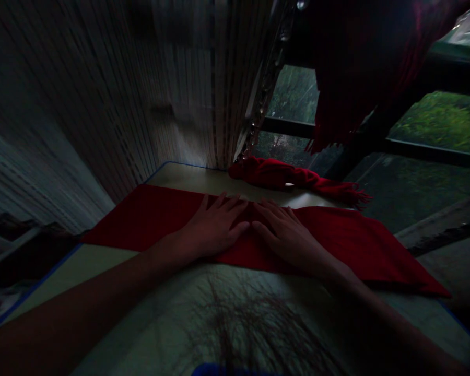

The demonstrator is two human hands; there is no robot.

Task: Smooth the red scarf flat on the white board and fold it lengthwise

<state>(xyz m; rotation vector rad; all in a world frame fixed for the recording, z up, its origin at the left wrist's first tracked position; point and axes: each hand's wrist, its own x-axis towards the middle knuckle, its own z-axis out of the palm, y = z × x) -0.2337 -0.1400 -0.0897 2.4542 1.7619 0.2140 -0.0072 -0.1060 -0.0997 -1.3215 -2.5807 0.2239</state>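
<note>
A long red cloth (168,211) lies across the table, folded into a flat band, its right end reaching the table's right side. On its middle my left hand (219,222) rests flat with the fingers spread. Close beside it, my right hand (285,230) also lies on the cloth, palm down and fingers apart. The two thumbs nearly meet. Neither hand grips anything. Behind the cloth, near the far edge, is a bunched red scarf (282,175) with a fringed end.
The pale table (121,282) has a blue edge. Striped hanging curtains (180,94) stand on the left and behind. More dark red fringed fabric (348,94) hangs before the windows (442,122) at upper right. Strands of hair (254,324) cover the lower middle of the view.
</note>
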